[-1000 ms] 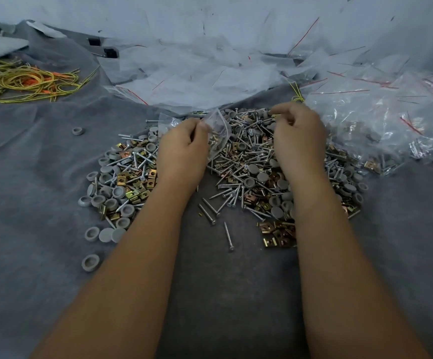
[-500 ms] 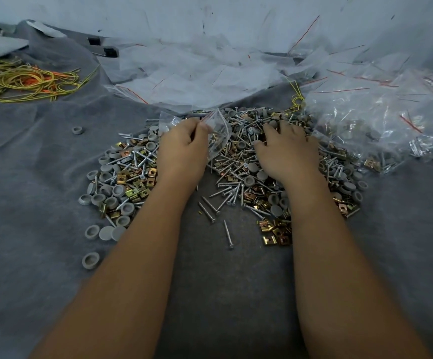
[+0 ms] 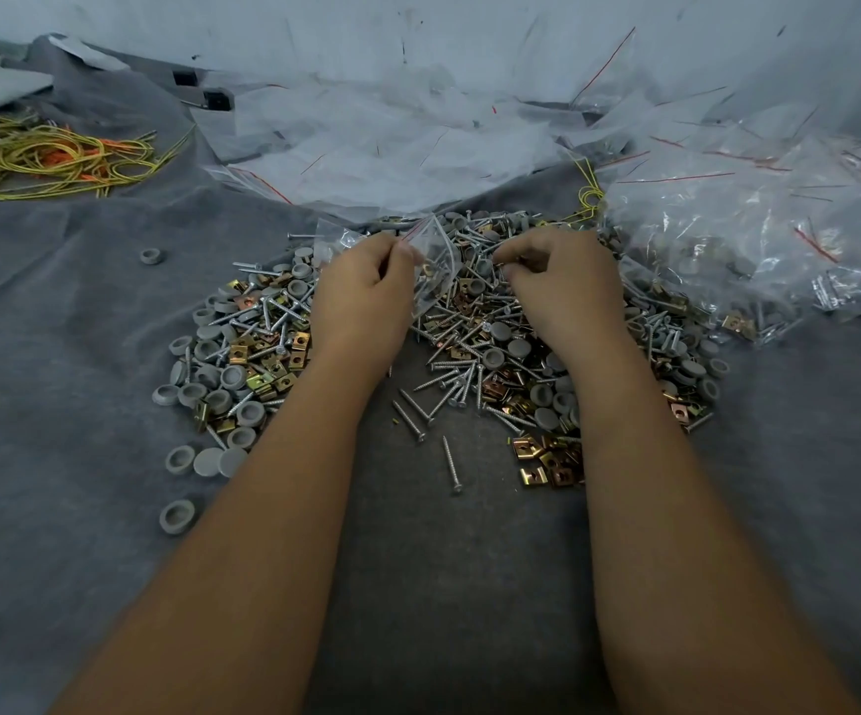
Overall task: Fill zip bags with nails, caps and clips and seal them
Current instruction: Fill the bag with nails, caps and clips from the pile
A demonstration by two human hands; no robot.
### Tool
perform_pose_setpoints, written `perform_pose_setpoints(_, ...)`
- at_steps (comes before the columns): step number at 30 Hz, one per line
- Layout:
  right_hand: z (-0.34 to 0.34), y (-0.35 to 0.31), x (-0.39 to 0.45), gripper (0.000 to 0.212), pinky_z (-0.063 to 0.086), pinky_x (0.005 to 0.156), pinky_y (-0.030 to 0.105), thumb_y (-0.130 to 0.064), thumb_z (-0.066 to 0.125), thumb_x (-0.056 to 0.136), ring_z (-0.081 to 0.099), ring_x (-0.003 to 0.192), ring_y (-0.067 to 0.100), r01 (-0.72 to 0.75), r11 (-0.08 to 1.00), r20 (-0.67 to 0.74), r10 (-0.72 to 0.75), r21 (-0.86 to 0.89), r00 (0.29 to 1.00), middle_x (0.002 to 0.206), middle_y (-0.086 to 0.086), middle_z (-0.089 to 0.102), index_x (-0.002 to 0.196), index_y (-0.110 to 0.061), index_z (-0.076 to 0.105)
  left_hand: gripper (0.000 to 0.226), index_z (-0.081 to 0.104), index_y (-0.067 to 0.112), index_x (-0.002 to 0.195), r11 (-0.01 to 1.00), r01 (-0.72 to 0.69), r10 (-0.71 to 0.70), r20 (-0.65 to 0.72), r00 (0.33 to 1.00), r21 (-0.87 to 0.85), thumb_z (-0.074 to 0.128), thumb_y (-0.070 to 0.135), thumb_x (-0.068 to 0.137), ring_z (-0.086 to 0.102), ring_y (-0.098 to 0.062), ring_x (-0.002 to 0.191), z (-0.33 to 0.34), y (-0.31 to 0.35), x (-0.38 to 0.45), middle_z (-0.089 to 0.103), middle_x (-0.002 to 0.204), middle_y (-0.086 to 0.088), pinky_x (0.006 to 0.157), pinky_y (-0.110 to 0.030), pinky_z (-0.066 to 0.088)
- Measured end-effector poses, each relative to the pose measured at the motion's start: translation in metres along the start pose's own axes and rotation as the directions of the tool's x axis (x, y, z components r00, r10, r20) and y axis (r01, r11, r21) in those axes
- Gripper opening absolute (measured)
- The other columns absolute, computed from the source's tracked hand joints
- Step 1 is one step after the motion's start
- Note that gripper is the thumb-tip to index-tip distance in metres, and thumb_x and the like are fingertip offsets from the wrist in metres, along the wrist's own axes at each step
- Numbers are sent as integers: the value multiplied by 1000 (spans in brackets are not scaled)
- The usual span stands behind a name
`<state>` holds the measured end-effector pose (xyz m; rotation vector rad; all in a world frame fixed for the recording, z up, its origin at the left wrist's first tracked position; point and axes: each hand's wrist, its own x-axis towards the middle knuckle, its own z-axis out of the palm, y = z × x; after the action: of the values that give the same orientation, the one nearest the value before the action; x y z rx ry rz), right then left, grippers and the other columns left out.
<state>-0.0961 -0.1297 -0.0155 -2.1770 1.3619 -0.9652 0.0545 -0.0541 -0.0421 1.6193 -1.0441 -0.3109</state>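
A grey cloth covers the desk (image 3: 83, 353), and across its middle spreads a wide heap of hardware (image 3: 495, 353): slim silver nails, round grey caps and small brass-coloured clips all mixed together. To the right lies a mound of filled bags (image 3: 779, 234), and behind the heap a drift of empty ones (image 3: 366, 147).

The zip bag (image 3: 433, 255) being filled sits at the far edge of the heap, held up by the left hand (image 3: 366, 296), whose fingers are curled and pinch its thin clear film near the mouth. It looks feather-light, limp and slippery, so I'd judge the stiffer zip strip the best place to hold it; the nail points could pierce the film.

The right hand (image 3: 557, 286) hovers just beside the bag over the nails, fingers bent and drawn together as if nipping small pieces, though I cannot tell what they hold. The pieces are hard, small and likely to roll or scatter.
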Motion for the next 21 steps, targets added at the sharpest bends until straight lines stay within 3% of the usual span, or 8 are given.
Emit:
perform_pose_setpoints(3, -1, 0, 0, 23, 53, 75, 33, -9, 62, 89, 63, 80, 12, -39, 987, -18, 42, 156, 999, 85, -4, 69, 88, -32, 67, 28, 61, 35, 76, 1000, 1, -1, 0, 1000, 2, 40, 34, 95, 35, -1, 37, 0, 0, 0, 48, 41, 18, 52, -27, 32)
perform_pose_setpoints(6, -2, 0, 0, 25, 49, 65, 30, -7, 63, 88, 60, 66, 11, -39, 975, -10, 43, 220, 999, 72, -3, 67, 89, -32, 66, 28, 62, 36, 78, 1000, 1, -2, 1, 1000, 12, 39, 36, 94, 37, -1, 37, 0, 0, 0, 49, 42, 19, 52, -27, 33)
perform_pose_setpoints(8, -2, 0, 0, 36, 46, 65, 27, -5, 63, 87, 57, 65, 8, -20, 979, 8, 19, 201, 1000, 71, -5, 65, 105, -36, 67, 27, 61, 37, 77, 1000, 0, 0, 1, 1000, 23, 39, 37, 93, 38, -1, 37, 0, 1, -1, 50, 43, 19, 52, -27, 34)
perform_pose_setpoints(10, -3, 0, -2, 56, 46, 68, 23, -4, 63, 85, 59, 76, 5, 23, 993, 13, -24, 114, 1000, 77, -8, 63, 129, -38, 55, 27, 61, 37, 76, 1000, 2, -2, 4, 1000, 21, 39, 37, 92, 38, -1, 38, 0, 2, -1, 50, 44, 20, 52, -27, 34)
perform_pose_setpoints(12, -3, -1, -2, 64, 46, 73, 21, -2, 63, 85, 59, 84, 5, 29, 997, 10, -30, 68, 1000, 85, -11, 62, 139, -34, 48, 27, 61, 37, 77, 1000, 5, -5, 7, 1000, 22, 39, 38, 90, 42, -2, 41, -1, 3, -2, 51, 45, 19, 52, -29, 36)
perform_pose_setpoints(15, -3, -3, 1, 41, 50, 80, 23, -3, 65, 86, 59, 83, 5, -4, 995, -13, 6, 97, 1000, 91, -8, 64, 122, -22, 64, 27, 62, 36, 77, 999, 7, -8, 9, 1000, 32, 38, 40, 87, 59, -19, 58, -1, 5, -2, 53, 46, 14, 56, -34, 43)
perform_pose_setpoints(18, -3, -5, 0, 19, 48, 72, 15, -7, 64, 88, 59, 79, -2, 6, 993, -58, 1, 121, 998, 94, -5, 68, 98, -21, 73, 27, 62, 35, 76, 1000, 2, -2, 5, 1000, 21, 37, 42, 84, 47, -15, 49, 0, 5, -2, 56, 55, 6, 56, -34, 41)
perform_pose_setpoints(21, -3, -4, -1, 24, 51, 89, 34, -10, 59, 91, 61, 104, 17, 23, 995, -70, -30, -96, 997, 115, 2, 67, 110, -21, 72, 27, 62, 35, 76, 1000, 8, -8, 3, 1000, 14, 37, 42, 84, 44, -10, 47, 0, 4, -3, 58, 57, 5, 56, -33, 41)
